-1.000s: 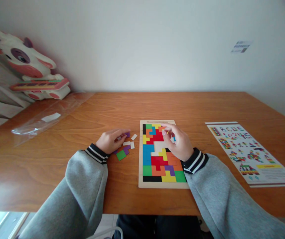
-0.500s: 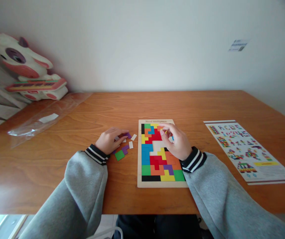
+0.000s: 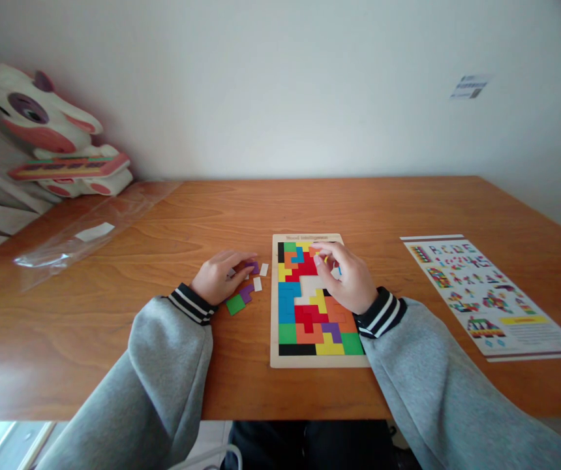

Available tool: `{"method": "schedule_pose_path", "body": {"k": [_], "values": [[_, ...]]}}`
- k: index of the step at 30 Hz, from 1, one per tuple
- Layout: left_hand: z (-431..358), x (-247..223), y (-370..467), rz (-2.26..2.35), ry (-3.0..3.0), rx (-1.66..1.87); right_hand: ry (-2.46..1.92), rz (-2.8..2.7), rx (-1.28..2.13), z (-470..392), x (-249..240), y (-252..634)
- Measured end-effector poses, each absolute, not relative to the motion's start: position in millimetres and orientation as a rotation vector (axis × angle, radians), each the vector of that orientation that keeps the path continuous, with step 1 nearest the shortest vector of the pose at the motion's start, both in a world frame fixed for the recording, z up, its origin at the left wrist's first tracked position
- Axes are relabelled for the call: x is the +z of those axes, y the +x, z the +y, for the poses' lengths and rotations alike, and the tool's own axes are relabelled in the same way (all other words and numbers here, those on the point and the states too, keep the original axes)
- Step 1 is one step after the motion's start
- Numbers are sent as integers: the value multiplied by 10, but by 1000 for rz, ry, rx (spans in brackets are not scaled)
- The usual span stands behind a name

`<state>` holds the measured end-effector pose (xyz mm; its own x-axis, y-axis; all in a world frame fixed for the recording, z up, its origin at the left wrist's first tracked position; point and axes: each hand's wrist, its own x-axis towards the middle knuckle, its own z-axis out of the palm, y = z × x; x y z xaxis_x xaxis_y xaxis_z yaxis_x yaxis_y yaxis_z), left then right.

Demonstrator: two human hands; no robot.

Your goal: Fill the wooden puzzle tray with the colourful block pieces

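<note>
My left hand [image 3: 216,277] rests on the table at the loose puzzle pieces, thumb and fingers closed on a purple puzzle piece [image 3: 255,267]. Below its fingers lie another purple piece [image 3: 246,293] and a green piece [image 3: 235,304]. My right hand [image 3: 349,277] hovers over the upper right of the wooden puzzle board [image 3: 274,313], with thumb and forefinger curved but apart. Part of the board is hidden under it. Coloured block pieces fill much of the board, and a pale bare patch [image 3: 310,286] shows in its middle.
Small white pieces [image 3: 264,269] lie between my left hand and the board. At right is a printed pattern sheet [image 3: 493,300]. A clear plastic bag [image 3: 65,251] lies at left, before a cow-shaped toy [image 3: 72,150] with a keyboard. A wall stands behind the table.
My left hand has shifted slightly right, and the purple piece at its fingertips has moved with it. My right hand has stayed almost still above the board.
</note>
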<state>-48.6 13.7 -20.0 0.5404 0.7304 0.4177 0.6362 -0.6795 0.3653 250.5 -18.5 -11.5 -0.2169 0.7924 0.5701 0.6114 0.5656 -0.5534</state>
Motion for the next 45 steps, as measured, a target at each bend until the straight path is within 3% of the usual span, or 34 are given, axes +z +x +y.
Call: {"method": "schedule_pose_path", "body": {"k": [10, 19, 22, 28, 33, 45], "values": [[117, -185, -445, 1258, 2448, 790, -1122, -1934, 263, -187, -117, 2505], [-29, -80, -246, 1055, 2540, 1083, -1083, -1974, 247, -179, -113, 2501], [-110, -38, -111, 967, 2638, 1170, -1043, -2006, 402, -212, -76, 2466], [-271, -21, 152, 912, 2723, 1213, -1009, -1891, 1118, -277, -16, 2386], [-325, -43, 206, 856, 2684, 1192, -971, -1709, 1438, -226, -55, 2411], [-252, -68, 196, 742, 2805, 1046, -1188, -1900, 1286, -141, -94, 2620]]}}
